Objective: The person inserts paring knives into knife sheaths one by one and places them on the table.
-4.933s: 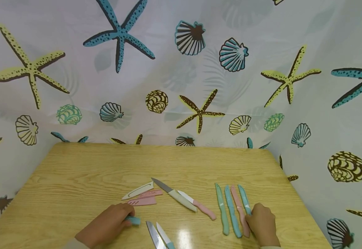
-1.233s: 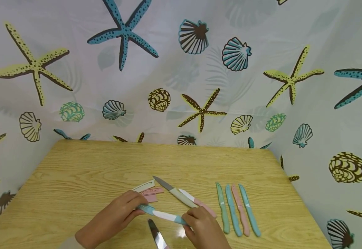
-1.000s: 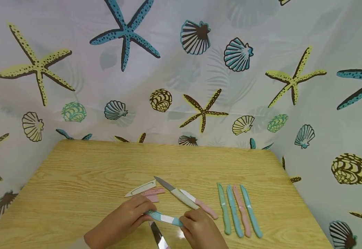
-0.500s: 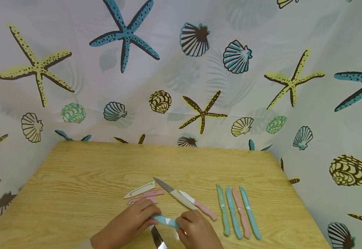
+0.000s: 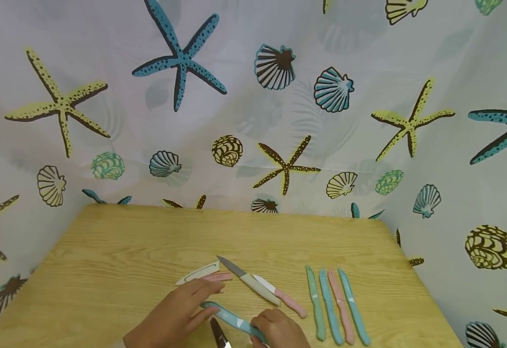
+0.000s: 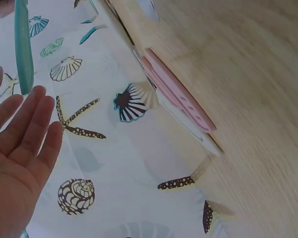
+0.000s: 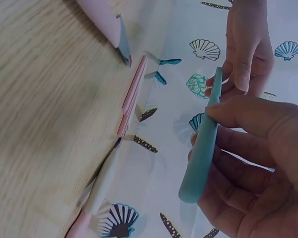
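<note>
A blue knife in its blue sheath (image 5: 231,319) is held by its handle in my right hand (image 5: 281,329); the right wrist view shows thumb and fingers pinching the blue handle (image 7: 201,158). My left hand (image 5: 179,309) is at the sheath end with its fingers spread and relaxed; in the left wrist view the fingers of that hand (image 6: 20,148) are extended beside the blue tip (image 6: 24,59). Just below the sheath lies a bare metal blade (image 5: 218,333), its handle cut off by the frame's lower edge.
A cream sheath (image 5: 199,272) and pink sheaths (image 5: 218,277) lie beyond my left hand. Beside them rest a cream-handled knife (image 5: 253,285) and a pink-handled knife (image 5: 286,299). On the right, a green knife (image 5: 316,304), a pink one (image 5: 341,307) and two blue ones (image 5: 353,307) stand in a row.
The white blade that showed between the hands is now covered by the blue sheath. My left fingers have loosened from it, and my right hand has moved slightly down with the knife.
</note>
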Tool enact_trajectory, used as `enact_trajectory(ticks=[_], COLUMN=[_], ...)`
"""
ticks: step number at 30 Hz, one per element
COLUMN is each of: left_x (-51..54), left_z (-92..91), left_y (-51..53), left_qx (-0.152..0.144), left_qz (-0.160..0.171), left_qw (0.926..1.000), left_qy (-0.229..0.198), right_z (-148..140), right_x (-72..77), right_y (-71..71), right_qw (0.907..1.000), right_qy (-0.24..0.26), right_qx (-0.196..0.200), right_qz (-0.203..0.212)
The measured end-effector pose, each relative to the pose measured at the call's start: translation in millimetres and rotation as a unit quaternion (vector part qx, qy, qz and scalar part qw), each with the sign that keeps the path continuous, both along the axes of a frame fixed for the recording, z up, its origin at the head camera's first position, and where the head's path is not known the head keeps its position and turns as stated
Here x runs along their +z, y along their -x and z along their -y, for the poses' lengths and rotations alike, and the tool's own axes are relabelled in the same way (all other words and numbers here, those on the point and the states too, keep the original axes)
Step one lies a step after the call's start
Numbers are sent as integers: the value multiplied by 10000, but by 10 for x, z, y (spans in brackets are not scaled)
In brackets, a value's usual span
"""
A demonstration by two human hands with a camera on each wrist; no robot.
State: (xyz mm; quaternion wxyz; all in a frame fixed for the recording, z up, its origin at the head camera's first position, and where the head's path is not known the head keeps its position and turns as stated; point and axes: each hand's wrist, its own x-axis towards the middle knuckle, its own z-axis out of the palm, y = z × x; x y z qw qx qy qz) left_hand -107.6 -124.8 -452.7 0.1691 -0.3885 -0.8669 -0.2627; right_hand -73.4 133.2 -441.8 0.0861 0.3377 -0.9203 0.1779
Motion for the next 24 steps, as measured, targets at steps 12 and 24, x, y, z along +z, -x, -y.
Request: enact_trajectory(ticks=[12,24], left_x=[-167,-364], left_z=[128,122], left_y=[234,362], left_qx=[1192,1351], left_qz=[397,883], left_qw=[9883,9806], left_qy=[862,1113], right_z=[-501,-1147], right_x=[-50,-103], right_y=[-15,-195], right_qw=[9897,9293], right_qy=[452,714], right_qx=[-927,-3243], right_qz=[994,1617])
